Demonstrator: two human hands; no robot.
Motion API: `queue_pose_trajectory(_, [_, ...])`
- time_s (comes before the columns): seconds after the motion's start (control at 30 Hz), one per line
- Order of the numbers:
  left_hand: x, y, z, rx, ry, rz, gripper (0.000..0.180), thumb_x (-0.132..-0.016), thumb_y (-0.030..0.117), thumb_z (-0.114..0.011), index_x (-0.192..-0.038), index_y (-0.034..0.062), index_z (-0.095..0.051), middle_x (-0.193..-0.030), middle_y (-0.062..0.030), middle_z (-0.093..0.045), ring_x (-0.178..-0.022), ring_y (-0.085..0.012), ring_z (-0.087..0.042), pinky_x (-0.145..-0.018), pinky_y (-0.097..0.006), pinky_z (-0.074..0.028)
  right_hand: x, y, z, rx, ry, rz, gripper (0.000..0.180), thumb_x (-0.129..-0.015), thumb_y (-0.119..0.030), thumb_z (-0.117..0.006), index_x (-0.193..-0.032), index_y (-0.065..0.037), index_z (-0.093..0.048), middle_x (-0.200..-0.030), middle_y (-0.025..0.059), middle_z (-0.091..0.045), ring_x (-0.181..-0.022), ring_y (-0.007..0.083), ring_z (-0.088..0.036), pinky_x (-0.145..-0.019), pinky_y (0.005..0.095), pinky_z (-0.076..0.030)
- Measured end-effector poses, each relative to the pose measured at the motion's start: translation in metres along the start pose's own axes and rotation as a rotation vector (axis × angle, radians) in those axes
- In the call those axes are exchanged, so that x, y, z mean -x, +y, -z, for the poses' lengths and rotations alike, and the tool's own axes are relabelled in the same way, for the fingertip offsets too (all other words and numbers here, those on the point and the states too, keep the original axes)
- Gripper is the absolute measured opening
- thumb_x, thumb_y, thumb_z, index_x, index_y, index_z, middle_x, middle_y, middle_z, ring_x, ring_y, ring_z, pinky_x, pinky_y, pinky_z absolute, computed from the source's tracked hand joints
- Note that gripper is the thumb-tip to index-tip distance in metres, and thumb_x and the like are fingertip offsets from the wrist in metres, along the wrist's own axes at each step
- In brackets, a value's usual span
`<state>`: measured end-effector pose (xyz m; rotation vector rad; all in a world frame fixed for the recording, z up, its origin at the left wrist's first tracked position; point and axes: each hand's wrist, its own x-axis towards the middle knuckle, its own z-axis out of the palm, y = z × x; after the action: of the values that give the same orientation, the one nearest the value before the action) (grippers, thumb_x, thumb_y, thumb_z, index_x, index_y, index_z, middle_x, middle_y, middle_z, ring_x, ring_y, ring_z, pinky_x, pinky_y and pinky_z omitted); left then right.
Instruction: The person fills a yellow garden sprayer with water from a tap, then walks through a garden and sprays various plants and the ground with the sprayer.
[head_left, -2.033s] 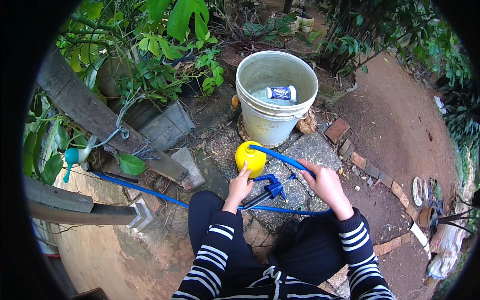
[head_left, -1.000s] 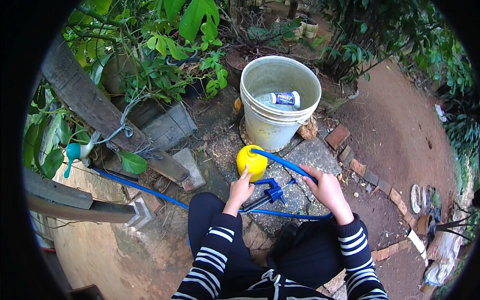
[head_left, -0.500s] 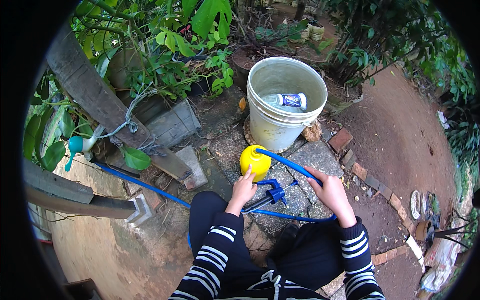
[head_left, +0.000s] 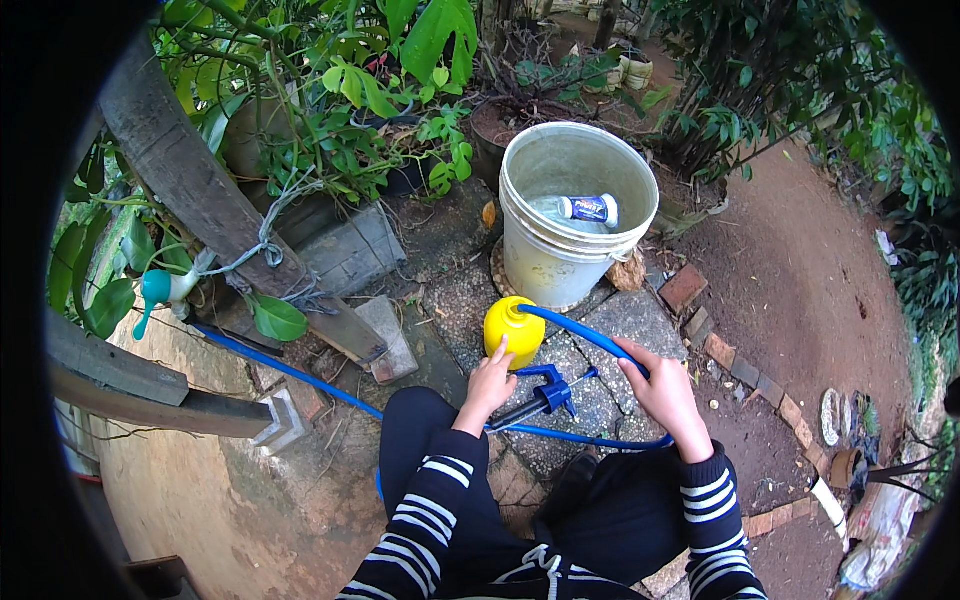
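A yellow round-shouldered bottle [head_left: 515, 332] stands on the stone paving in front of me. My left hand [head_left: 489, 388] grips its near side, the index finger laid along it. The end of a blue hose [head_left: 580, 330] goes into the bottle's mouth. A short way back from that end, my right hand [head_left: 662, 390] is closed around the hose. From there the hose loops down toward my knees and runs off left. Just below the bottle lies a blue pump sprayer head [head_left: 548, 390] with a black tube, partly behind my left hand.
Beyond the bottle stands a white bucket [head_left: 560, 262], with a blue-and-white container [head_left: 590, 210] inside. At left are leaning wooden posts [head_left: 195, 170] and a teal-handled tap [head_left: 156, 288]. A row of bricks [head_left: 745, 367] edges the dirt at right. Potted plants grow at the back.
The view has shifted slightly, so everything sits a little lower in it. Both hands keep their places on the bottle and the hose. The container in the bucket has shifted slightly.
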<state>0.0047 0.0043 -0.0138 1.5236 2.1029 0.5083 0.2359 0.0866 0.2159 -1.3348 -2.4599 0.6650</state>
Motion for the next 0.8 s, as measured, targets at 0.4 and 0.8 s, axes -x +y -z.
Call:
queue_pose_trajectory(0.4, [0.0008,0.0009,0.0031,0.013,-0.014,0.001,0.052,-0.078,0.020,-0.062,-0.127,0.0083,-0.051,-0.151,-0.0035,-0.021,-0.108,-0.0285,-0.053,-0.092,-0.043,-0.043,0.0011,-0.0031,0.0014,-0.037,0.050,0.014,0.030,-0.086,-0.021,-0.060,-0.115,-0.015,-0.063,-0.086,0.0173,-0.066,-0.068,0.0289,-0.066,-0.063,0.0344,-0.051])
queue_pose_trajectory(0.8, [0.0001,-0.0005,0.0003,0.026,-0.013,-0.004,0.052,-0.077,0.020,-0.063,-0.127,0.0081,-0.051,-0.151,-0.0039,-0.020,-0.109,-0.0283,-0.053,-0.093,-0.043,-0.043,0.0019,-0.0015,0.0036,-0.081,0.047,0.010,0.030,-0.086,-0.024,-0.059,-0.115,-0.017,-0.063,-0.092,0.0135,-0.067,-0.076,0.0313,-0.065,-0.069,0.0375,-0.053])
